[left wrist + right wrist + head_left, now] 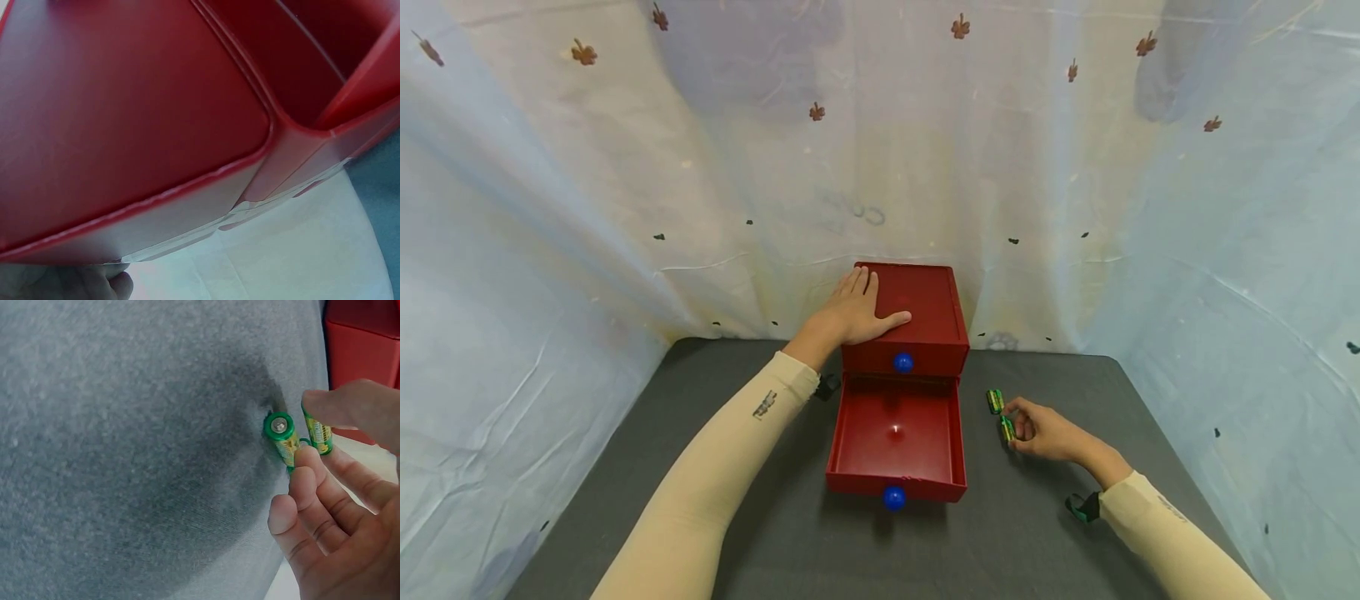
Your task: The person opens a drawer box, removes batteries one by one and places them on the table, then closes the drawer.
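My left hand (855, 319) rests on top of a red two-drawer box (925, 300), fingers straight and thumb spread to the side. In the left wrist view, part of that hand shows at the lower left corner, beside the red box (137, 125). The lower drawer (895, 429) is pulled out, with a blue knob (894, 498) on its front. To the right of it, my right hand (1051, 431) pinches a green battery (1007, 428) between thumb and index finger. Another green battery (995, 401) lies just beyond it; both batteries (284, 437) show in the right wrist view.
The upper drawer, with its own blue knob (903, 362), is closed. Everything stands on a dark grey tabletop (1000, 542). A pale curtain (910, 183) with leaf prints hangs behind and along both sides.
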Demonstrator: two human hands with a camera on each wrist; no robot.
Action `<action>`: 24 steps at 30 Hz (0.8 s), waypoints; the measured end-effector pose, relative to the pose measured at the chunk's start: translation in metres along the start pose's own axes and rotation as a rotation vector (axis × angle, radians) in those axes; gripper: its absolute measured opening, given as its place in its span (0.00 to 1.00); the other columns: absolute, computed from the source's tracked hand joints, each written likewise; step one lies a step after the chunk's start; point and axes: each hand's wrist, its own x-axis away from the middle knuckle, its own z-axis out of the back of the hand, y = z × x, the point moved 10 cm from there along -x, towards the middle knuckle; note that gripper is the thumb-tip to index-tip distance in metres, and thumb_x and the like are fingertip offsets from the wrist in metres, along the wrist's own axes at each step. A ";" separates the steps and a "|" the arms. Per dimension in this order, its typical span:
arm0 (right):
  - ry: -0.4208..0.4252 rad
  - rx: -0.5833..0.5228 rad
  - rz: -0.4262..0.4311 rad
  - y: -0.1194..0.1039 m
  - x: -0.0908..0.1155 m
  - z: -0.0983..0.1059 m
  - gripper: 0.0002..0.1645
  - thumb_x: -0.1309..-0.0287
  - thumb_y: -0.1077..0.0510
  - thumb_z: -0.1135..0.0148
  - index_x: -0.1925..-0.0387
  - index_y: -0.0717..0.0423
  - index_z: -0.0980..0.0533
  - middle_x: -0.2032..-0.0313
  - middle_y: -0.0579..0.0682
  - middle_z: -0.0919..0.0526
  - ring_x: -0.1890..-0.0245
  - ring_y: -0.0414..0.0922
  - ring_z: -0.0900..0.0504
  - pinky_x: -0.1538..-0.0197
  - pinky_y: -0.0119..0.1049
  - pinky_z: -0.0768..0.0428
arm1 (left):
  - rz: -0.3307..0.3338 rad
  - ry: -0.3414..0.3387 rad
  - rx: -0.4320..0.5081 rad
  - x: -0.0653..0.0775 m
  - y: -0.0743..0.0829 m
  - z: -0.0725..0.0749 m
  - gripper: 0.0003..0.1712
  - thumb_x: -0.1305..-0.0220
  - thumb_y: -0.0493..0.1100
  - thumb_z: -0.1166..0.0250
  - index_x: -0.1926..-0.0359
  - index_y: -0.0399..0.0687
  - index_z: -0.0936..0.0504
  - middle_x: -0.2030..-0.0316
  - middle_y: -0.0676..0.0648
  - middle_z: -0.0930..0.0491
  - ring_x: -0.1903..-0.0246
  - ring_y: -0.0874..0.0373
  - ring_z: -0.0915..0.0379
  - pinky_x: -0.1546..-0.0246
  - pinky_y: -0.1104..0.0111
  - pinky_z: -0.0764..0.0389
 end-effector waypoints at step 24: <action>-0.044 0.034 -0.034 0.003 -0.009 -0.011 0.27 0.35 0.63 0.25 0.39 0.63 0.24 0.65 0.49 0.20 0.71 0.37 0.26 0.67 0.32 0.24 | 0.002 0.002 0.001 -0.002 -0.001 -0.001 0.65 0.26 0.81 0.56 0.13 0.37 0.63 0.14 0.37 0.69 0.14 0.44 0.78 0.15 0.55 0.71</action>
